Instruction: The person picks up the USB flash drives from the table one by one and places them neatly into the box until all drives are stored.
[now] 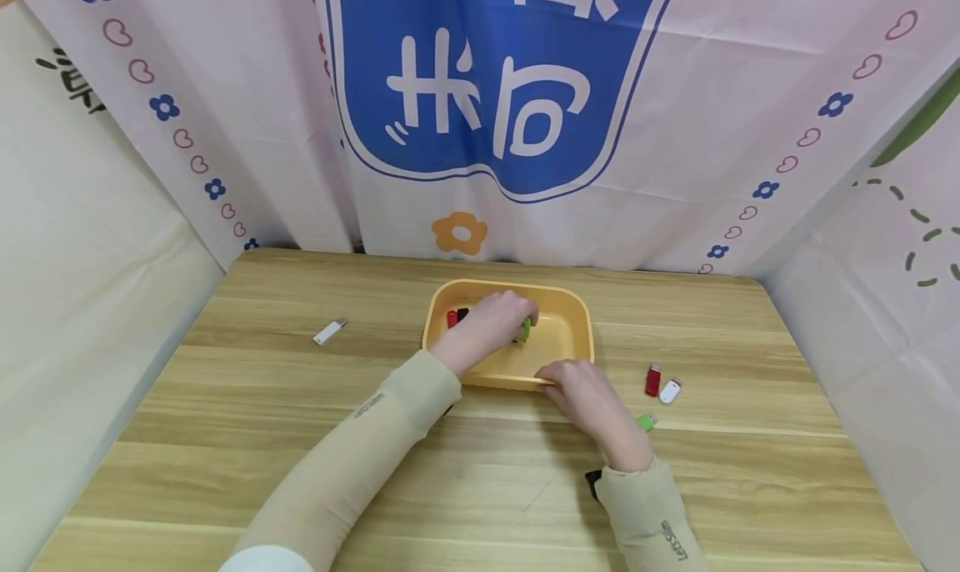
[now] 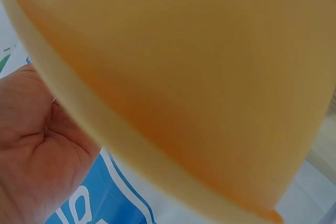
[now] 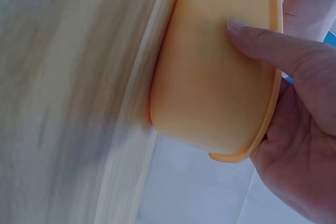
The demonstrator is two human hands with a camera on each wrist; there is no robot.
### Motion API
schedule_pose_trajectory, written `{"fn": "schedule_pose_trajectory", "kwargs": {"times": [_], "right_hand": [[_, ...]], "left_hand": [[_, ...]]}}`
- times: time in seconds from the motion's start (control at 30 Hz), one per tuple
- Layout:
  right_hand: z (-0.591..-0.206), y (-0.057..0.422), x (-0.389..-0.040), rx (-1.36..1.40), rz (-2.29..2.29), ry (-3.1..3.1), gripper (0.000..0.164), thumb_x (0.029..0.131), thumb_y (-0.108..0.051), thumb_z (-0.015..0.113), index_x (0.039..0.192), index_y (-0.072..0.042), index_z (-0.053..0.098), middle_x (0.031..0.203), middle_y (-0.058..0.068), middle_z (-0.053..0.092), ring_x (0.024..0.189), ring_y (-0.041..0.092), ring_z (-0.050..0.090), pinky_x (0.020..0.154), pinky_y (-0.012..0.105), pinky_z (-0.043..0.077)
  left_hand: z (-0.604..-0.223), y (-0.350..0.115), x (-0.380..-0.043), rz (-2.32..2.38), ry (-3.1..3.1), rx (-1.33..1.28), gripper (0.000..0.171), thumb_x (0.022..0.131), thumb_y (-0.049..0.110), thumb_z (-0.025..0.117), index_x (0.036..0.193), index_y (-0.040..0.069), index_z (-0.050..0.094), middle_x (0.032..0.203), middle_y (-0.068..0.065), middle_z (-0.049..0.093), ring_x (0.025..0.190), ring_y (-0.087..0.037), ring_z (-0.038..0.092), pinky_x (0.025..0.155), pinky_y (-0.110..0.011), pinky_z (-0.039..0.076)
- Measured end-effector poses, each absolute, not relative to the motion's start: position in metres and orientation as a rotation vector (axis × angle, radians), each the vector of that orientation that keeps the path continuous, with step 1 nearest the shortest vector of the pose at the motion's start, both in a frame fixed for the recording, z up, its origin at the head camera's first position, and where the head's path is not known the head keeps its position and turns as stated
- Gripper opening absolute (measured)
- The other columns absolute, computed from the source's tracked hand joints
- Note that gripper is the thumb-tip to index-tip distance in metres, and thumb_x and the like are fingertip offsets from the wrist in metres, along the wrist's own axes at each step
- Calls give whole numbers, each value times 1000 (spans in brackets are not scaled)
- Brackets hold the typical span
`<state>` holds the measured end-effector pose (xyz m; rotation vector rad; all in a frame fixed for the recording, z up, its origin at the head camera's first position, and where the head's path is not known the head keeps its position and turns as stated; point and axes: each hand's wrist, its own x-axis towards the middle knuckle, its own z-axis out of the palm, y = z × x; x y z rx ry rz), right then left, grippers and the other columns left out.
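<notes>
Already, red and black bits (image 1: 452, 318) are sitting in the yellow box (image 1: 558, 334), the left hand (image 1: 489, 323) is pinching a green stick (image 1: 524, 331) there, the right hand (image 1: 590, 398) is gripping the box at five o'clock, and four sticks (image 1: 652, 380) are lying outside, at nine and four o'clock.
</notes>
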<state>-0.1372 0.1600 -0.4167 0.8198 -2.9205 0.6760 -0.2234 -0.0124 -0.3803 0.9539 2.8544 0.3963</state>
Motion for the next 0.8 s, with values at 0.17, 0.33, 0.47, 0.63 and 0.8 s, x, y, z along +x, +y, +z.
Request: {"fn": "schedule_pose_trajectory", "kwargs": {"times": [0.17, 0.33, 0.47, 0.63, 0.8], "right_hand": [[-418, 160, -138, 824, 675, -2920, 5, 87, -10, 75, 84, -14, 76, 83, -4, 75, 75, 7, 65, 67, 30, 54], [-418, 160, -138, 825, 678, -2918, 5, 87, -11, 75, 83, -14, 76, 80, -5, 73, 71, 4, 62, 66, 28, 52], [-418, 160, -138, 826, 676, -2916, 6, 87, -11, 75, 83, -15, 76, 80, -5, 73, 71, 4, 61, 65, 27, 52], [-418, 160, -138, 827, 677, -2915, 5, 87, -11, 76, 83, -15, 76, 80, -5, 73, 72, 4, 62, 66, 28, 53], [-418, 161, -138, 828, 680, -2914, 5, 87, -11, 76, 83, -15, 76, 81, -5, 73, 72, 5, 63, 67, 29, 53]], "left_hand": [[-383, -10, -225, 401, 2835, 935, 21, 93, -2, 64, 109, 8, 72, 98, -4, 74, 82, -14, 65, 81, -27, 57], [-387, -7, -227, 405, 2818, 896, 22, 92, -2, 64, 110, 8, 72, 101, -5, 74, 83, -14, 63, 81, -26, 56], [-390, -5, -228, 411, 2808, 869, 23, 93, -3, 61, 111, 8, 72, 101, -5, 73, 82, -15, 61, 82, -27, 56], [-396, -4, -229, 386, 2823, 880, 28, 96, -2, 56, 117, 11, 68, 96, -2, 71, 79, -13, 59, 80, -25, 55], [-399, -3, -230, 362, 2853, 960, 23, 99, 0, 51, 117, 11, 61, 78, -1, 60, 71, -14, 57, 70, -23, 52]]}}
